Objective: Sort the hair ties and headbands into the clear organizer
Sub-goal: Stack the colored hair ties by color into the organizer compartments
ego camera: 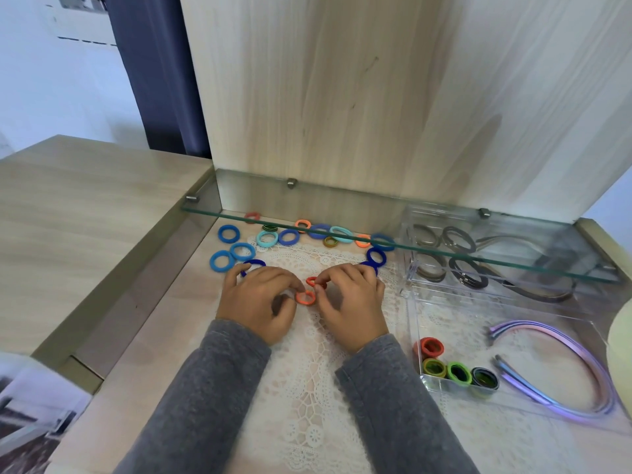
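Note:
My left hand [260,297] pinches an orange hair tie [305,297] on the lace mat. My right hand [349,299] pinches a red hair tie [312,281] just behind it. Several blue, teal and orange hair ties [239,250] lie scattered in an arc beyond my hands, partly under a glass shelf. The clear organizer [413,302] stands to the right. Its near compartment holds a red hair tie [431,347], green ones [458,372] and purple headbands [567,350]. Dark ties [458,239] and dark headbands fill its far compartments.
A glass shelf [342,230] juts out low over the back of the tabletop, in front of a wooden panel [342,97]. A white lace mat [307,388] covers the table's middle. A raised wooden ledge [85,217] runs along the left.

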A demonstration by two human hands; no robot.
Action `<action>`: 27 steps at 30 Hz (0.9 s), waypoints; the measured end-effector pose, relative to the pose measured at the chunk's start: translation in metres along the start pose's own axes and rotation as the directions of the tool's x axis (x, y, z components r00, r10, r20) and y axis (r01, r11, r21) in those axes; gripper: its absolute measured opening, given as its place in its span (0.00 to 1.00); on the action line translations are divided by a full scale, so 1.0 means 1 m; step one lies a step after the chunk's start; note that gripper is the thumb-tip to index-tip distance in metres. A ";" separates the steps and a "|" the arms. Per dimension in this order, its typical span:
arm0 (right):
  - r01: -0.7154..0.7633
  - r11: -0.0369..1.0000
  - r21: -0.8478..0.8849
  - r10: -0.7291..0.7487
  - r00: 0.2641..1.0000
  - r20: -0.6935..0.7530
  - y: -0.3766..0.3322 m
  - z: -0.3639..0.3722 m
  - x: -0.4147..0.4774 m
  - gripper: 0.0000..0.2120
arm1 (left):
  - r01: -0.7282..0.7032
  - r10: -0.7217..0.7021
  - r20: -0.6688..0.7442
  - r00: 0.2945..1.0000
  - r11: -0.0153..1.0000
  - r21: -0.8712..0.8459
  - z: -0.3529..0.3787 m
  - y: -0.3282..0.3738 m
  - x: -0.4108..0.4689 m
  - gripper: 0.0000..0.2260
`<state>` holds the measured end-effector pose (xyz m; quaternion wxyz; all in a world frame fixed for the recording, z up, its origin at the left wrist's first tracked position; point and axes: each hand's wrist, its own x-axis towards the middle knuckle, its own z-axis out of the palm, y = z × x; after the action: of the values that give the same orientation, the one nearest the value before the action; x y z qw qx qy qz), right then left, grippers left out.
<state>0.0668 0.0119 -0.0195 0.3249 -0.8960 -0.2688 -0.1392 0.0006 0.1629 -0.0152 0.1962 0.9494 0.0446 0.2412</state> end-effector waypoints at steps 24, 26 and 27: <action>-0.125 0.972 -0.200 0.135 0.990 0.038 -0.003 0.004 0.016 0.14 | 0.332 -0.314 -0.123 0.941 0.927 0.175 0.008 -0.016 0.025 0.16; -0.174 0.945 -0.276 0.177 0.984 -0.011 -0.003 0.009 0.025 0.16 | 0.312 -0.282 -0.168 0.945 0.929 0.200 0.012 -0.020 0.035 0.18; -0.184 0.934 -0.306 0.177 0.983 -0.053 -0.003 0.012 0.030 0.16 | 0.305 -0.269 -0.183 0.946 0.928 0.212 0.013 -0.022 0.041 0.19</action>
<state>0.0903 0.0335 -0.0143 0.1950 -0.9549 -0.1561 -0.1605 0.0431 0.1856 -0.0166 0.1106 0.9282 0.2265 0.2737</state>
